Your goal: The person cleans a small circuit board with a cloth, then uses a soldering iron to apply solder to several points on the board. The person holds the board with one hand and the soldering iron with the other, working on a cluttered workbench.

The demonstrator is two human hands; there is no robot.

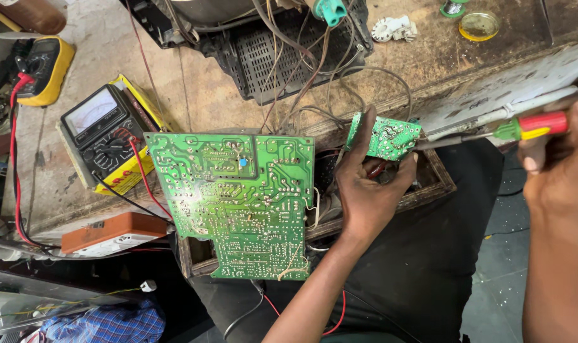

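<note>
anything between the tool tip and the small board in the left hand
Nothing visible does. The left hand holds the small board up, solder side showing. The tool in the right hand points at the board's right edge, its tip at or just short of it.

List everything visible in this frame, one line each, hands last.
small circuit board: 1, green, held up at centre right
soldering iron: 1, red, yellow and green handle, tip at the small board
large circuit board: 1, green, centre
analog multimeter: 1, black and yellow, left
digital multimeter: 1, yellow, far left
orange box: 1, lower left
checked cloth: 1, blue, bottom left
round tin: 1, yellow, top right
left hand: holds small board
right hand: holds soldering iron
</note>
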